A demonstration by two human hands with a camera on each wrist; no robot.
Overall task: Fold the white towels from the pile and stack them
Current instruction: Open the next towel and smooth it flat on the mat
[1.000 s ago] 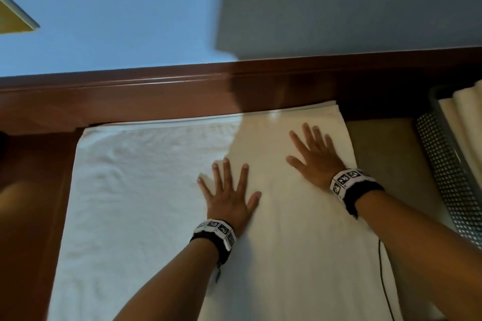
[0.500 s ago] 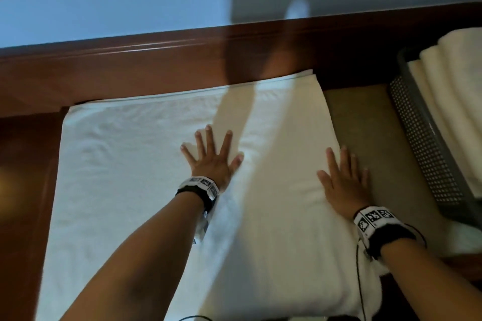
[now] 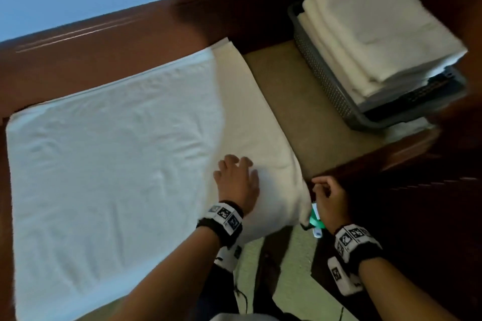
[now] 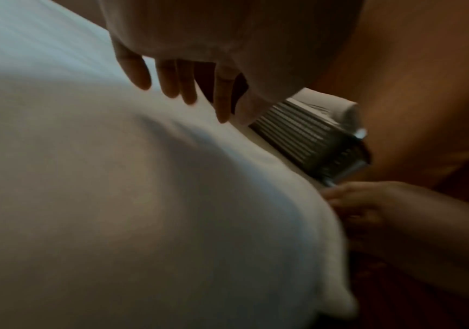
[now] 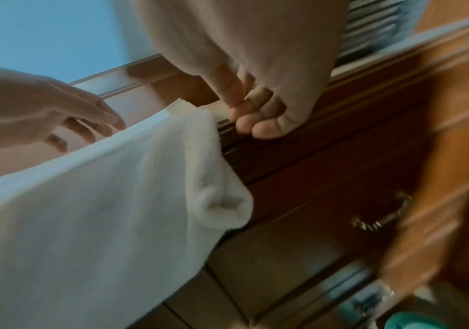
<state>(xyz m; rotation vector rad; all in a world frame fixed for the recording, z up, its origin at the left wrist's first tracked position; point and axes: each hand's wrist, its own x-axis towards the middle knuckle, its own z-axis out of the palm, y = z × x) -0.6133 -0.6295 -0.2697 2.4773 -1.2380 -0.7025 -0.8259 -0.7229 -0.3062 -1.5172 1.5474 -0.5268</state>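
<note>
A white towel [image 3: 104,164] lies spread on the wooden top, and its right strip looks like a folded-over layer. My left hand [image 3: 236,180] rests on it near the front right with its fingers [image 4: 171,82] spread and only slightly bent. My right hand [image 3: 326,193] is off the cloth, just right of the towel's front right corner at the top's edge. Its fingers [image 5: 255,124] are curled with the thumb against them, and no cloth shows between them. The towel corner [image 5: 222,200] hangs over the edge beside it.
A grey perforated basket [image 3: 326,81] at the back right holds a stack of folded white towels [image 3: 365,21]. A bare beige strip [image 3: 294,101] lies between towel and basket. A raised wooden ledge [image 3: 104,41] runs behind. A drawer with a metal handle [image 5: 379,216] is below the edge.
The view has swung right, showing the basket. My right hand slid back off the towel to its front right corner and curled. My left hand moved toward the towel's front right.
</note>
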